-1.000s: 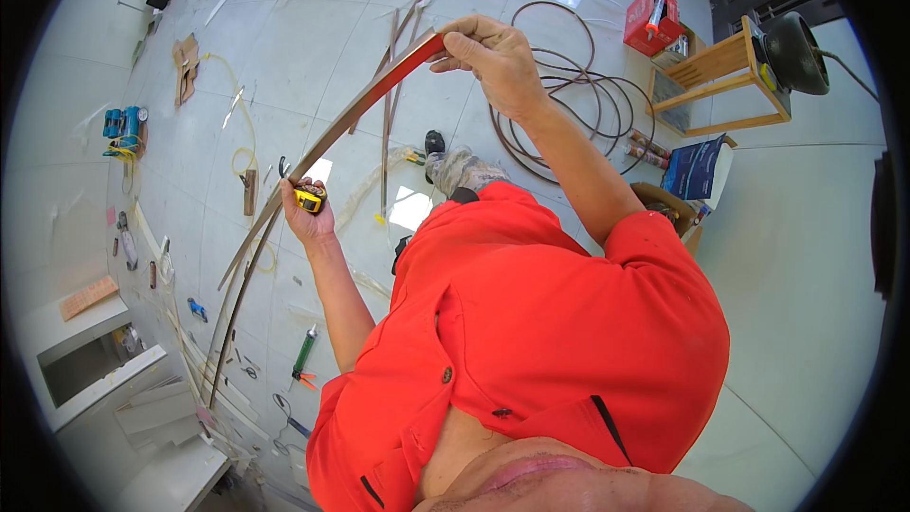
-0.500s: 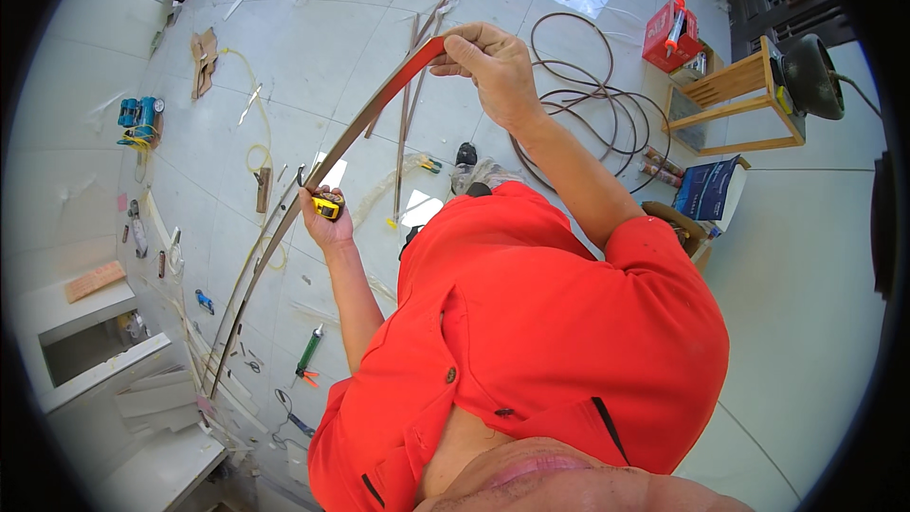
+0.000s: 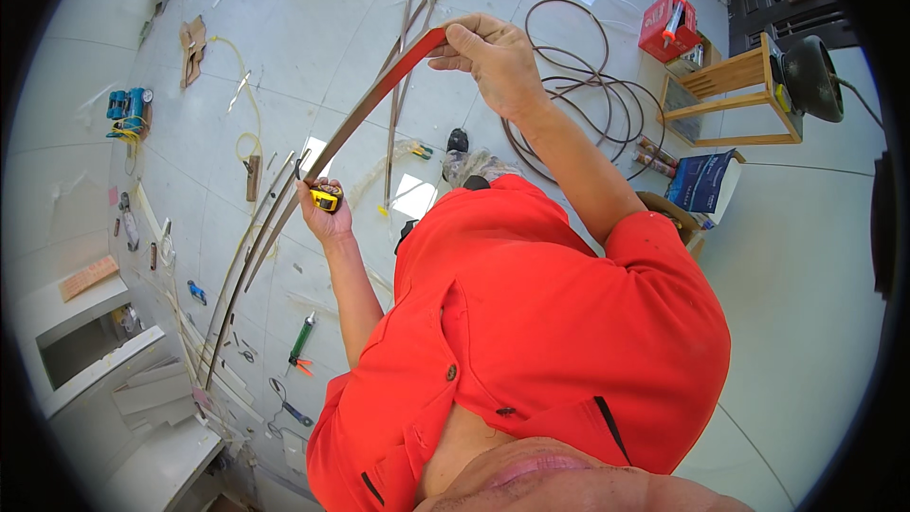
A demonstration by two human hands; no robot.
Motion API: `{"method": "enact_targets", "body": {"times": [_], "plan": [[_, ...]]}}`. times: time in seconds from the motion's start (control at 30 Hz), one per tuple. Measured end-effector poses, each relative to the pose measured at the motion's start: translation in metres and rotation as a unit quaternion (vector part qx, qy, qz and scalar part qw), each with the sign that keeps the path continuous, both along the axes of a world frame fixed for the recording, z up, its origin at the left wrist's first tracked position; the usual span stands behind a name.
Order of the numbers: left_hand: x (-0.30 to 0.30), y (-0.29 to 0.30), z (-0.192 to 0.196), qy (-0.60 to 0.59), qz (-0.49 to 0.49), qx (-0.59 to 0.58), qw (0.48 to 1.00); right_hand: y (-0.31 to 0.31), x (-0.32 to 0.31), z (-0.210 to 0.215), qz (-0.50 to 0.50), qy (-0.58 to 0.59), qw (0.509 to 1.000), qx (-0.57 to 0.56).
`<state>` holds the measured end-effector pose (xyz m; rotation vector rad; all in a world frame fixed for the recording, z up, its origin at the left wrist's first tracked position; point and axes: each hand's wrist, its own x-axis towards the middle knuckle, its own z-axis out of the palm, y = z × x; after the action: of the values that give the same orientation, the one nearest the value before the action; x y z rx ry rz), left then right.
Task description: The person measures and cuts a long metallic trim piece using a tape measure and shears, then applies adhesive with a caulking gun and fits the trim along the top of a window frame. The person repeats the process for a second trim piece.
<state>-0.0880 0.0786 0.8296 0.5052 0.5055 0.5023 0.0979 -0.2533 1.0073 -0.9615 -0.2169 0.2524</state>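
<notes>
A long, thin, glossy brown trim strip (image 3: 365, 106) slants from upper right to lower left in front of me, its surface reddish near the upper end. My right hand (image 3: 495, 62) pinches that upper end between thumb and fingers. Lower down, my left hand (image 3: 327, 212) is closed round a yellow and black tape measure (image 3: 327, 197). The strip runs close past the left fingertips; whether they also grip it I cannot tell. Below the left hand the strip's lower end hangs over more long strips (image 3: 227, 308) on the floor.
Several thin strips (image 3: 391, 137) and a coiled brown hose (image 3: 607, 85) lie on the tiles ahead. A red box (image 3: 668, 33) and a wooden stool (image 3: 730, 95) stand at right. A green caulking gun (image 3: 303, 341) lies at lower left, a blue-green tool (image 3: 128, 112) by the left wall.
The strip's lower end has shifted and now shows apart from the strips on the floor. Both hands keep their holds, the right slightly higher. The room has shifted slightly leftward in view.
</notes>
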Motion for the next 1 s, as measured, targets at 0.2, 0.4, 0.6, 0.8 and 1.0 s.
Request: {"method": "enact_targets", "body": {"times": [0.2, 0.4, 0.6, 0.8, 1.0], "plan": [[-0.004, -0.012, -0.012, 0.007, -0.016, -0.013, 1.000, 0.001, 0.003, -0.006, -0.026, 0.006, 1.000, -0.001], [-0.010, -0.030, -0.021, 0.062, -0.078, -0.028, 0.995, 0.002, 0.011, -0.010, -0.040, 0.013, 0.999, -0.009], [-0.017, -0.043, -0.033, 0.094, -0.115, -0.129, 0.980, 0.009, 0.003, 0.002, -0.051, 0.005, 0.997, -0.060], [-0.034, -0.046, -0.010, 0.155, -0.245, -0.115, 0.950, 0.000, 0.004, 0.007, -0.062, 0.015, 0.997, -0.052], [0.011, -0.077, 0.138, 0.280, -0.264, 0.576, 0.721, -0.012, -0.002, 0.017, -0.063, 0.002, 0.996, -0.068]]}}
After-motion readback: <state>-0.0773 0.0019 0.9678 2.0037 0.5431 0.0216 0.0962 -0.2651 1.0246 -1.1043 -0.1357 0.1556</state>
